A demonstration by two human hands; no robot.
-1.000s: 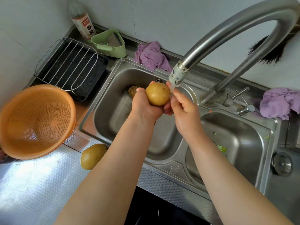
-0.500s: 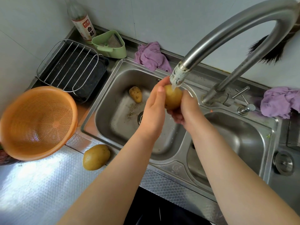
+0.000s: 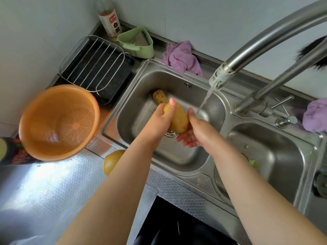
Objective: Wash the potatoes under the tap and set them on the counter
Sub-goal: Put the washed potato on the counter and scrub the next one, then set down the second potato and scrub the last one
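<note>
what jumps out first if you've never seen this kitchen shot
A yellow potato gripped in the left hand over the left sink basin, the right hand open beside it. Water streams from the big curved tap just right of them. An orange colander sits on the counter at left.

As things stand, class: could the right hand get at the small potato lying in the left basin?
Probably yes: the right hand is open, already over that basin, and the small potato lies uncovered; only the held potato and left hand sit partly between.
</note>
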